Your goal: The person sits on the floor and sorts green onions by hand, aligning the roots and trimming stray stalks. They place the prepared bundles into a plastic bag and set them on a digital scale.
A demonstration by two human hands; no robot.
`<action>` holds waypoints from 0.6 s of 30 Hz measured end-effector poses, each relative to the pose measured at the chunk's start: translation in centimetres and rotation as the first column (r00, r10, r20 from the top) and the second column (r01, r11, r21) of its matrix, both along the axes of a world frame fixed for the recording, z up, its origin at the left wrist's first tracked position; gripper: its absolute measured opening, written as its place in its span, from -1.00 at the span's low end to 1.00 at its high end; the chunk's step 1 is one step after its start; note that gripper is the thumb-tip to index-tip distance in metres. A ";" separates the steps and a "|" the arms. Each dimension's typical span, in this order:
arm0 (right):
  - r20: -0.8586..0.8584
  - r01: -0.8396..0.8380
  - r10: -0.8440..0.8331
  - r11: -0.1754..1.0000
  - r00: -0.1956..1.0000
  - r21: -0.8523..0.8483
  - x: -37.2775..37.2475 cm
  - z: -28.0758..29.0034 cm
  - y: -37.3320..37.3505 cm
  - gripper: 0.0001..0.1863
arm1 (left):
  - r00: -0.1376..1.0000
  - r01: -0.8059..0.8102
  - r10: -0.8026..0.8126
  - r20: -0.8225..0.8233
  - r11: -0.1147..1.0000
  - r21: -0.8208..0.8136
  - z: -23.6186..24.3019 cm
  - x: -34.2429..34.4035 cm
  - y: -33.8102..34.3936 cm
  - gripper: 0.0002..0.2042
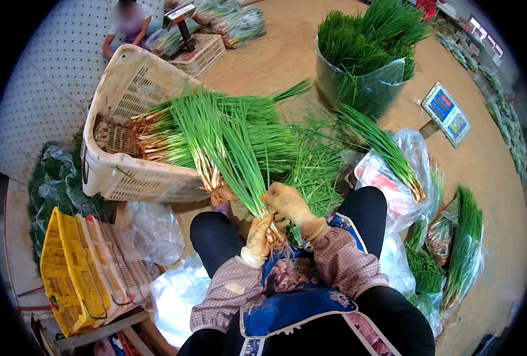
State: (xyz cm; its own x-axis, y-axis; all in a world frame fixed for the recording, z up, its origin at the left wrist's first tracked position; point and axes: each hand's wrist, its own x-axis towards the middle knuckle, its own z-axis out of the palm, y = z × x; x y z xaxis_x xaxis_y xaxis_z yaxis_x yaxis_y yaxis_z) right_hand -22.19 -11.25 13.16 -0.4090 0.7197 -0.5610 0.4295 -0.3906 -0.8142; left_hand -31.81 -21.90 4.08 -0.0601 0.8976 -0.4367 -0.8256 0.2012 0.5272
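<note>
Both gloved hands meet over the lap, left hand fingers wrapped round the bunch of green onions near its roots, right hand fingers curled steadying the stalks, leaves fanning toward the white crate.

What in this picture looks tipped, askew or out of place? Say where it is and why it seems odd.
The white plastic crate lies tipped on its side, its open mouth facing right, so green onions spill out toward the person's knees. Both gloved hands, left hand and right hand, grip a bunch of them. Nothing looks damaged.
</note>
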 end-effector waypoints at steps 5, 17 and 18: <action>0.098 -0.210 0.199 0.971 0.975 0.117 -0.4 -2.2 1.2 -0.69 | 0.986 0.072 -0.066 -0.154 0.997 0.034 -0.1 -0.2 -0.1 -0.82; -0.125 -0.033 0.029 0.999 0.992 -0.026 -0.4 -5.0 1.2 -0.73 | 0.972 0.078 -0.083 -0.219 0.996 -0.030 -0.9 -0.2 0.0 -0.85; -0.146 0.001 -0.017 0.994 0.989 -0.110 -0.1 -4.6 1.1 -0.74 | 0.979 0.088 -0.091 -0.183 0.996 -0.022 -1.3 -0.4 0.0 -0.85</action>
